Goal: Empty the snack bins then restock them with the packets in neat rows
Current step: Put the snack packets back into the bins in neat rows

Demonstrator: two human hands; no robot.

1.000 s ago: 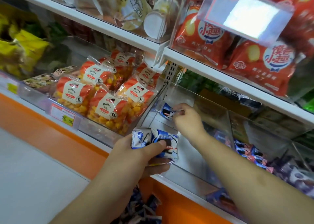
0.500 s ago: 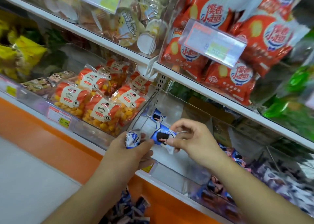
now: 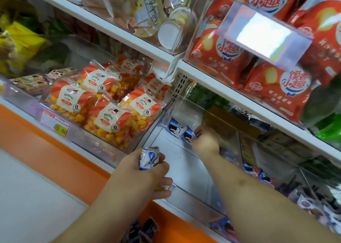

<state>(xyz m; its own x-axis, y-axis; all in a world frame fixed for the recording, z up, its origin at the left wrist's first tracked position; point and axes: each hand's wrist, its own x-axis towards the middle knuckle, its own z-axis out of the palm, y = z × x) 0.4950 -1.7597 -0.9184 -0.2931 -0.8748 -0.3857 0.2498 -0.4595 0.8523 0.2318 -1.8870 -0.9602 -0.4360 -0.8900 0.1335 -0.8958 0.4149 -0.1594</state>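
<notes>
head view, change: the right hand (image 3: 204, 141) has gone from beside the left hand to the back of the clear bin (image 3: 184, 178), carrying a blue packet (image 3: 189, 134).
right fingers: pinching that packet, setting it just beside the placed packet (image 3: 174, 127) at the bin's rear left corner.
left hand (image 3: 147, 170): its fingers curl round spare packets (image 3: 149, 157), down from before, held over the bin's front edge.
meaning: restocking is under way; the back row is only starting.
count, packets in bin: two, one not yet released.
count, packets in left hand: cannot tell exactly, at least one.
count, hands: two.
count, hollow crisp bags (image 3: 108, 117) in the neighbouring bin: six or so visible.
</notes>
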